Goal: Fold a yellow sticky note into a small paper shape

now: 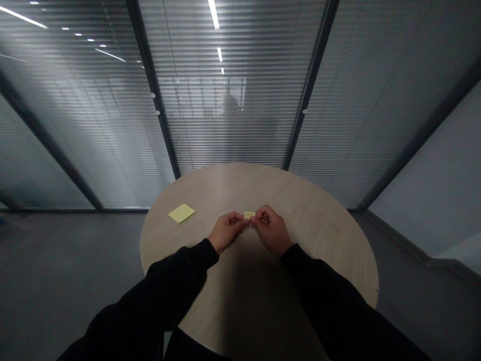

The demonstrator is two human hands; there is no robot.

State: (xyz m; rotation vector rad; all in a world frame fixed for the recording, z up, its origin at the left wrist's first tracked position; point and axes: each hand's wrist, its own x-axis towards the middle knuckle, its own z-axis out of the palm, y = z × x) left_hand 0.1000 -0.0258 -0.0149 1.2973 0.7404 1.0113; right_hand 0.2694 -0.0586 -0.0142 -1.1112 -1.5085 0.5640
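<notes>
A small folded piece of yellow paper (249, 215) is pinched between both my hands over the middle of a round wooden table (319, 220). My left hand (227, 230) grips its left end with curled fingers. My right hand (270, 229) grips its right end the same way. Most of the paper is hidden by my fingertips. A yellow pad of sticky notes (182, 213) lies flat on the table, well to the left of my left hand. Both my arms wear dark sleeves.
Behind the table stands a glass wall with closed blinds (233, 100) and dark frame posts (154, 90). Grey floor (63, 271) surrounds the table on both sides. A pale wall (443, 185) runs along the right.
</notes>
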